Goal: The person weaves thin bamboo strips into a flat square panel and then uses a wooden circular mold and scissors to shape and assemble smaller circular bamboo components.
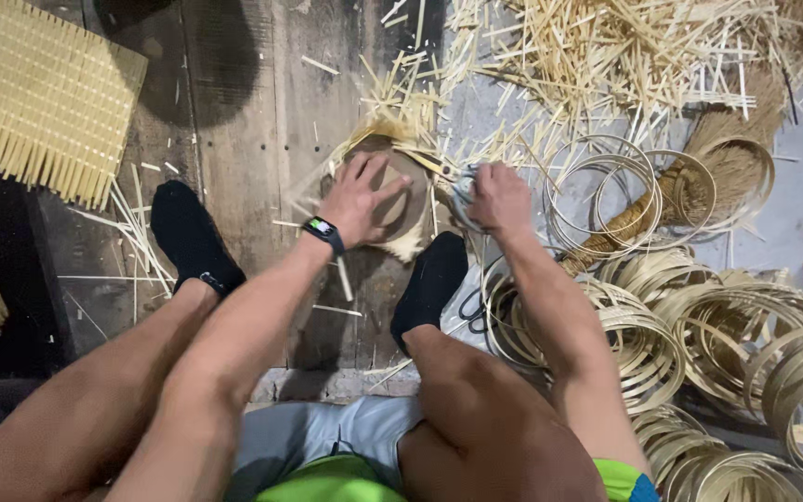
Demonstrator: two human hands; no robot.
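Woven bamboo mat [44, 98] sits top left on the dark wooden planks [243, 112]. Huge messy heap of cut bamboo strips [625, 56] up top. Right side is all coiled bamboo hoops [727, 344], stacked and overlapping, plus a straw hand broom [690, 181] lying under a couple of loose rings [597, 186].

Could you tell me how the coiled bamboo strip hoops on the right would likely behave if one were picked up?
The hoops look like thin, flat strips wound in loose coils, so one would probably feel light and springy, flexing out of round. The loops lie tangled and overlapping, so neighbours may lift along with it. Set on edge, it could roll; lying flat, as here, it should stay put.
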